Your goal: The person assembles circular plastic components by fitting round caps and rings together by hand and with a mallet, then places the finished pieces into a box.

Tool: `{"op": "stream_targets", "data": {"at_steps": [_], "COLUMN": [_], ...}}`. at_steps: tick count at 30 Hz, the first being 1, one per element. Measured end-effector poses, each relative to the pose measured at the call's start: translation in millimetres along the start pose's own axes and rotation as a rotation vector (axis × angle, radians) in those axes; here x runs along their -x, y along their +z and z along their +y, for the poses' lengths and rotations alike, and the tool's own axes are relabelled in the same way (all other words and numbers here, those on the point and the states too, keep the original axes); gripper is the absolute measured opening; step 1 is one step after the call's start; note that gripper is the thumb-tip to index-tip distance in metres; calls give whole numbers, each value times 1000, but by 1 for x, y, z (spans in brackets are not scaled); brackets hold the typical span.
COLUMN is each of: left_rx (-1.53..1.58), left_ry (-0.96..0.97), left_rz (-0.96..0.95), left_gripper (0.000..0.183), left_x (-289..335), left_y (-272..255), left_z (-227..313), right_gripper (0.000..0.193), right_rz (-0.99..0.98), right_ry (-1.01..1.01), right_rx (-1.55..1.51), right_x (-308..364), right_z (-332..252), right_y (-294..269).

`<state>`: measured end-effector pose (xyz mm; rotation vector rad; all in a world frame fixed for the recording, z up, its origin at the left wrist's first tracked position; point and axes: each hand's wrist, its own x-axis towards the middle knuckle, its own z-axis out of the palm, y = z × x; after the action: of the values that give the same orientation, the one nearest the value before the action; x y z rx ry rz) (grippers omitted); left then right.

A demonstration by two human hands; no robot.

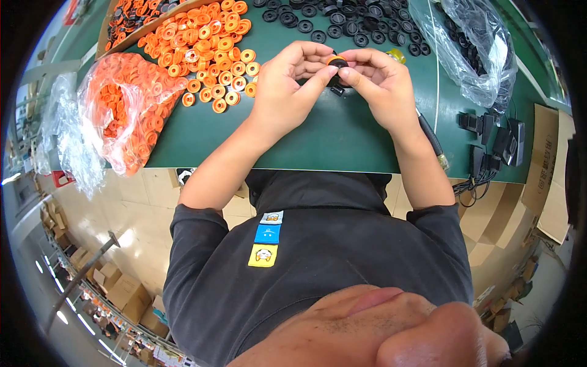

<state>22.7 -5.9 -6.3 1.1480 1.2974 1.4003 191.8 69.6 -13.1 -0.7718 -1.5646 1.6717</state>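
Over the far middle of the green table, my left hand (pixel 287 88) and my right hand (pixel 384 84) meet fingertip to fingertip. Between them they pinch a small round orange-and-black part (pixel 337 62), partly covered by the thumbs and fingers. Just below the fingertips is a small black object (pixel 337 90), whose kind I cannot make out. Loose orange ring-shaped parts (pixel 218 105) spread out to the left of my left hand. Beyond both hands lie many round black wheel-like parts (pixel 361 40).
A clear bag of orange parts (pixel 137 116) slumps at the table's left edge. Clear plastic with black parts (pixel 480 55) lies far right. Black power adapters (pixel 507 144) with cables sit at the right edge, near a black-handled tool (pixel 431 136). Cardboard (pixel 550 177) stands beyond.
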Motion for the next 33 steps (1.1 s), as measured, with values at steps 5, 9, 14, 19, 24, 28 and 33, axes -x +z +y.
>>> {"op": "stream_targets", "data": {"at_steps": [5,9,14,19,24,28,33], "left_rx": [74,188,240,299,320,273,-124], "left_ry": [7,-69,-54,-95,-103,-129,-151], "left_rz": [-24,-12,-1,-20,-32,-84,-233], "left_gripper": [24,22,21,19,17,18,15], "left_x": [-2,-4,-4,-6,-8,-15,-16], "left_y": [-3,-4,-1,-4,-4,-9,-9], "left_z": [-3,-6,-9,-11,-14,-17,-13], "right_gripper": [25,21,19,19,20,29,41], "right_rz": [-56,-48,-22,-29,-21,-65,197], "right_ry": [142,130,135,145,147,167,-84], "right_rx": [-190,-245,-244,-253,-227,-172,702], "right_x": [-2,-1,0,0,1,0,23], "right_z": [1,7,5,4,6,0,-23], "right_y": [-3,-3,0,-1,-2,-9,-40]}}
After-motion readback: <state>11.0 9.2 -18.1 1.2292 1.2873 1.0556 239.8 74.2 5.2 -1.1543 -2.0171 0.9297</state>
